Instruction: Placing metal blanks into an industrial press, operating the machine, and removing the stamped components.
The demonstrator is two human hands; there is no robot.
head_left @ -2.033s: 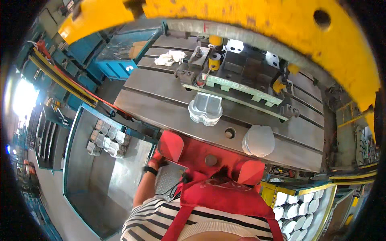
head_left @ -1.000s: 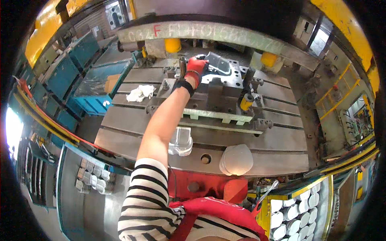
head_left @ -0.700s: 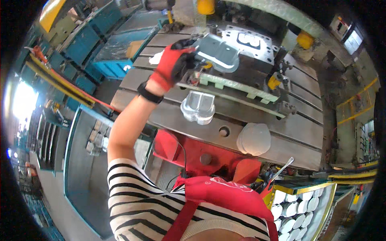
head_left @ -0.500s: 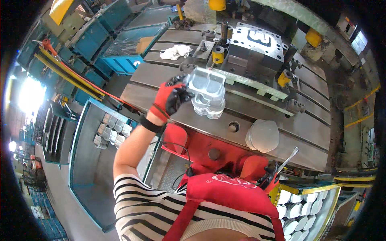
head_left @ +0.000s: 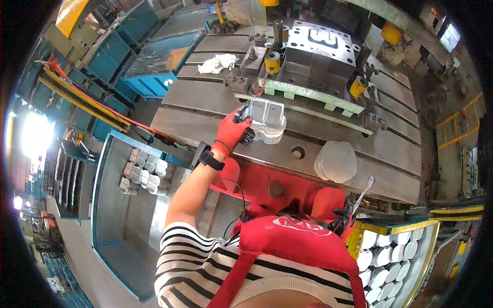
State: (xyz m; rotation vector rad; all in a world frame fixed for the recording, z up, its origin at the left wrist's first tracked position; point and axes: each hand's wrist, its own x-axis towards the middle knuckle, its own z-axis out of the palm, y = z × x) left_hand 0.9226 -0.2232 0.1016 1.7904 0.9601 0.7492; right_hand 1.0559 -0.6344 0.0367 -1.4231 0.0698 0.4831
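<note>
My left hand [head_left: 234,131], in a red and black glove, grips the left edge of a shiny formed metal tray [head_left: 268,111] with divided hollows. The tray sits on a small stack of similar trays [head_left: 270,136] near the front of the slotted press bed. My right hand [head_left: 344,222], also gloved, is low by the apron at the right. Its fingers are closed round a thin metal tool [head_left: 363,194] with a pale rounded tip, whose exact kind I cannot make out. Between the hands, farther forward, lies a stack of flat rounded metal blanks [head_left: 336,161].
A steel die block [head_left: 321,46] with yellow-collared posts stands on the press bed [head_left: 200,110]. A white rag [head_left: 218,63] lies at the far left. A blue-edged bin [head_left: 110,215] with formed trays is at left, a yellow-edged crate [head_left: 429,256] of blanks at lower right.
My left hand has lowered the formed tray onto the stack and lined it up with those beneath. The right hand still holds its tool near the apron. The view has shifted slightly.
</note>
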